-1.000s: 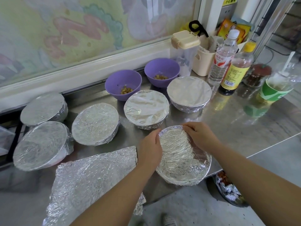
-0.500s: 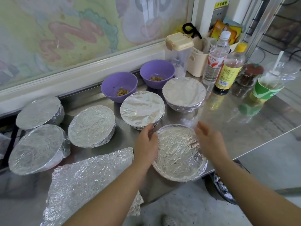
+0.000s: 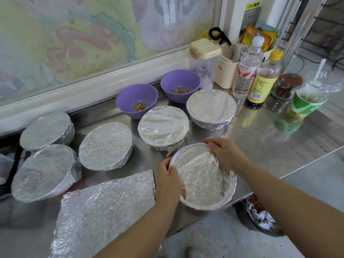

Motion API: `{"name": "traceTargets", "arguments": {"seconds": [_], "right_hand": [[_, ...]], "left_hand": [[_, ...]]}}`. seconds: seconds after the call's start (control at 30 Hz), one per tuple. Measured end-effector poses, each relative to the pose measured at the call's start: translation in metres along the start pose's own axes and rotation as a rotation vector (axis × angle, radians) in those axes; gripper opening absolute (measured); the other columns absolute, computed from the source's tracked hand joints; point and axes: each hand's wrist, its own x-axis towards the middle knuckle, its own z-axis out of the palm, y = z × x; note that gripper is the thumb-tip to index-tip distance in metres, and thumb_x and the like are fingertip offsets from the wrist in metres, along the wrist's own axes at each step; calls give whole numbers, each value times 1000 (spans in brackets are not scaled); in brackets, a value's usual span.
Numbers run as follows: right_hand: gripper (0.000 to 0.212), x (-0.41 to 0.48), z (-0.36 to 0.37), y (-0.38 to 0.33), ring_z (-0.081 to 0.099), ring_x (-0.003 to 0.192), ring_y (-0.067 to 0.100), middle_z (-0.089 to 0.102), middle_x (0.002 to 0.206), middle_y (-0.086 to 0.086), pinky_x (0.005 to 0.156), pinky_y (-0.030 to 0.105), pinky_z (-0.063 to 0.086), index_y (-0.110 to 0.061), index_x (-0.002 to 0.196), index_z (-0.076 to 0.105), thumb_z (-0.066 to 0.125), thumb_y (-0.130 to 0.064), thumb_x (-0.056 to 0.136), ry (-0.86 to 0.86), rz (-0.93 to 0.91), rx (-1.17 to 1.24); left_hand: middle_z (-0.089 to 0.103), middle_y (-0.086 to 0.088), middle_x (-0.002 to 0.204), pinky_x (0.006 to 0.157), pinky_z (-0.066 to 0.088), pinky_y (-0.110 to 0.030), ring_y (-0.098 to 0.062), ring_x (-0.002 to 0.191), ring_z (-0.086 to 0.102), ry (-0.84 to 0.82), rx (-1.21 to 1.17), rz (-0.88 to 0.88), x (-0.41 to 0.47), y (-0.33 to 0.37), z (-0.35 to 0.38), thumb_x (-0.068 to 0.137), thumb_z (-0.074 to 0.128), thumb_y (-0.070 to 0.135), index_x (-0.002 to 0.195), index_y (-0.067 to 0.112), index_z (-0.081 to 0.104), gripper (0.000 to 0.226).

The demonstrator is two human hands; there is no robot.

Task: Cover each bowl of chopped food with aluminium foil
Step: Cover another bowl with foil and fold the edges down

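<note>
A foil-covered bowl (image 3: 203, 178) sits near the front edge of the steel counter (image 3: 275, 142). My left hand (image 3: 170, 180) grips its left rim and my right hand (image 3: 226, 152) pinches the foil at its far right rim. Several other foil-covered bowls stand behind and to the left, among them one (image 3: 163, 125) just behind and one (image 3: 105, 145) further left. Two purple bowls (image 3: 136, 98) (image 3: 180, 84) with chopped food stand uncovered at the back. A loose crumpled foil sheet (image 3: 104, 211) lies at the front left.
Bottles (image 3: 246, 67) (image 3: 263, 81), a clear jug with a cream lid (image 3: 205, 62), a green cup with a spoon (image 3: 305, 97) and a jar (image 3: 284, 86) crowd the back right. A bin with foil scraps (image 3: 259, 215) sits below the counter edge.
Both hands have moved back onto the near bowl's rim: the right hand came down onto the far right edge, the left hand shifted onto the left edge.
</note>
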Motion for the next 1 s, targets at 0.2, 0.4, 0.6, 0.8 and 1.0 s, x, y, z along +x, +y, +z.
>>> {"name": "traceTargets", "arguments": {"seconds": [0.2, 0.4, 0.6, 0.8, 1.0], "right_hand": [[34, -24, 3, 10, 49, 58, 6, 75, 104, 5, 70, 37, 51, -16, 130, 65, 53, -34, 104, 222, 38, -48], [27, -30, 19, 24, 49, 55, 16, 56, 59, -2, 57, 31, 40, -16, 98, 72, 47, -20, 106, 214, 95, 22], [25, -23, 11, 26, 49, 54, 7, 60, 62, -6, 59, 30, 38, -28, 88, 69, 49, -25, 103, 126, 29, -27], [23, 6, 4, -10, 55, 54, -12, 73, 96, -10, 64, 18, 47, -28, 117, 75, 67, -35, 97, -21, -222, -290], [13, 29, 13, -16, 63, 66, 1, 72, 79, -7, 64, 15, 46, -19, 100, 80, 72, -26, 93, -65, -227, -329]], "left_hand": [[58, 13, 131, 100, 41, -24, -3, 117, 54, -78, 103, 147, 20, 15, -13, 101, 52, 24, 138, 23, 53, 38], [57, 26, 99, 70, 37, 0, 20, 78, 52, -165, 284, 223, 27, 13, -7, 107, 39, 19, 142, 23, 54, 38], [58, 14, 108, 83, 35, -19, -5, 98, 55, -113, 294, 245, 23, 9, -2, 108, 36, 19, 135, 19, 58, 35], [65, 21, 96, 73, 42, -9, 7, 86, 58, -107, 266, 278, 27, 11, -5, 104, 47, 21, 123, 30, 65, 28], [69, 7, 78, 68, 47, -31, -8, 72, 60, -87, 298, 310, 38, 5, 0, 102, 50, 23, 104, 24, 73, 23]]}}
